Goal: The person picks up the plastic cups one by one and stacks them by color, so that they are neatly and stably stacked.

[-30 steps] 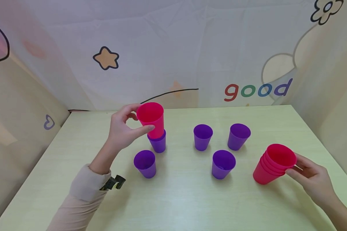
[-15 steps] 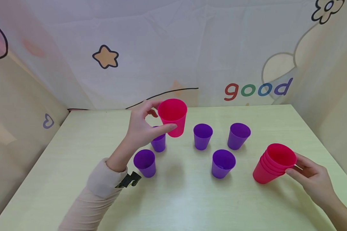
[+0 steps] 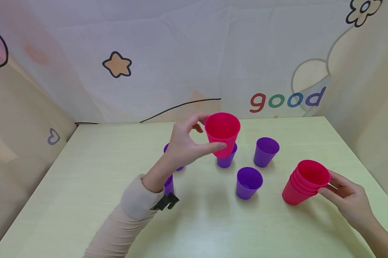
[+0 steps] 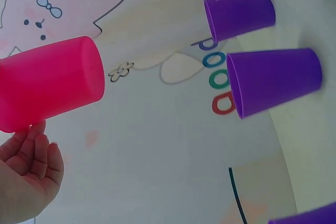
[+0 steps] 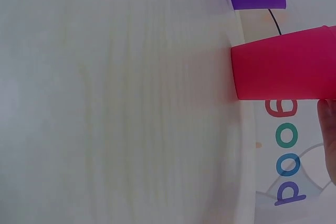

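My left hand (image 3: 189,143) pinches a pinkish-red plastic cup (image 3: 222,130) between thumb and fingers, mouth up. In the head view this cup is raised in front of a purple cup (image 3: 225,162) and hides part of it. The left wrist view shows the same red cup (image 4: 52,85) apart from the purple cups (image 4: 275,80). At the right, my right hand (image 3: 350,200) grips the rim side of a stack of red cups (image 3: 297,188), nested and slightly tilted, its base by the table. The right wrist view shows that stack's lower part (image 5: 283,69).
Two purple cups stand at the table's (image 3: 61,200) right half, a back one (image 3: 266,152) and a front one (image 3: 249,183). My left forearm partly covers another purple cup (image 3: 169,185) and one behind it. A printed cloth (image 3: 181,64) hangs behind the table.
My left hand has carried the red cup to the right, from over the back-left purple cup to in front of the middle one. The right hand and its stack have stayed in place.
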